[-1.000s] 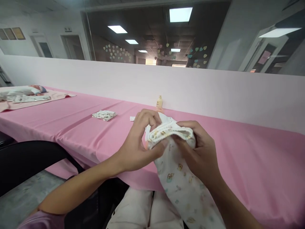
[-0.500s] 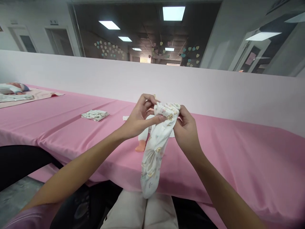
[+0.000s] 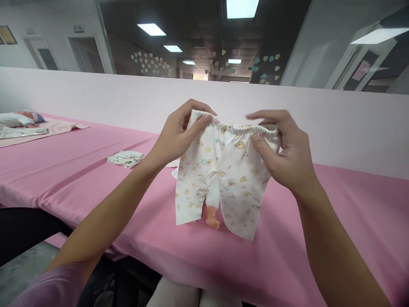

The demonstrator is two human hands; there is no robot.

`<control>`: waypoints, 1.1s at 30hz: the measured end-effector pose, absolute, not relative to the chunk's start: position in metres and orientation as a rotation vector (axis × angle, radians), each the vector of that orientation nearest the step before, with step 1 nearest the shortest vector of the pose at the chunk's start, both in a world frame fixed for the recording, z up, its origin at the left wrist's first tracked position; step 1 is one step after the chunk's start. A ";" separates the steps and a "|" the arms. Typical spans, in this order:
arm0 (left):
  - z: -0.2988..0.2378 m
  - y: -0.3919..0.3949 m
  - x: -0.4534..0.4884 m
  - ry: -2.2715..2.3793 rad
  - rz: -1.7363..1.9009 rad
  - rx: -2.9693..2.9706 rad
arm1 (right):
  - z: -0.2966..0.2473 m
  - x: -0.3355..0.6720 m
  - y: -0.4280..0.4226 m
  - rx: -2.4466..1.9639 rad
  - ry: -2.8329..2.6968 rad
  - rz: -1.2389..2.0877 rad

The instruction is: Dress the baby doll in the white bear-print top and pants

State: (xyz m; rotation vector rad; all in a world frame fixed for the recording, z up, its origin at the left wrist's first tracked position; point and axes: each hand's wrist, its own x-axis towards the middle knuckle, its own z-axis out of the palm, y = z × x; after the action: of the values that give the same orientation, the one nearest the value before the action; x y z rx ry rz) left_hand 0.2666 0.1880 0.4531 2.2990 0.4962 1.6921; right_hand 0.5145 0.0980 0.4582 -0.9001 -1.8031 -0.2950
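Observation:
White baby pants [image 3: 228,170] printed with small yellow chicks hang spread out by their gathered elastic waistband. My left hand [image 3: 182,132] pinches one end of the waistband, thumb in front and fingers behind. At the other end, my right hand [image 3: 284,149] grips the waistband under its thumb, its index finger stretched out above the edge. Behind the pants lies a doll, mostly hidden; its orange-pink foot [image 3: 212,218] and a white-clothed leg show between the two pant legs.
A pink cloth [image 3: 121,196] covers the long table. A folded white printed garment [image 3: 126,158] lies to the left. Farther left, another doll [image 3: 22,118] rests on a pale mat [image 3: 64,126]. A low white wall [image 3: 134,94] runs along the back.
The pants were bunched and hanging narrow between my hands; now they are spread wide and raised. My right hand has moved right and up, away from my left hand.

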 end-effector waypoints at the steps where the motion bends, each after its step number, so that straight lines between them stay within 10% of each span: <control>1: 0.452 0.193 0.269 0.516 1.719 2.332 | 0.459 0.518 0.102 -0.931 -1.837 -0.328; 14: 0.455 0.250 0.260 0.449 1.225 2.808 | 0.454 0.559 0.135 -1.133 -2.155 -0.438; 23: 0.462 0.221 0.263 0.123 1.249 2.617 | 0.449 0.543 0.127 -0.668 -2.063 0.773; 33: 0.491 0.211 0.260 0.178 0.902 3.028 | 0.474 0.528 0.112 -1.260 -2.447 0.436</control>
State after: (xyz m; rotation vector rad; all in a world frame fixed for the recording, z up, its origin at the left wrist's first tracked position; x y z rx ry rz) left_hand 0.2600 0.2113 0.4908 3.0283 0.1783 0.9020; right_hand 0.5284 0.1115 0.4738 -1.2603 -2.4469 0.4364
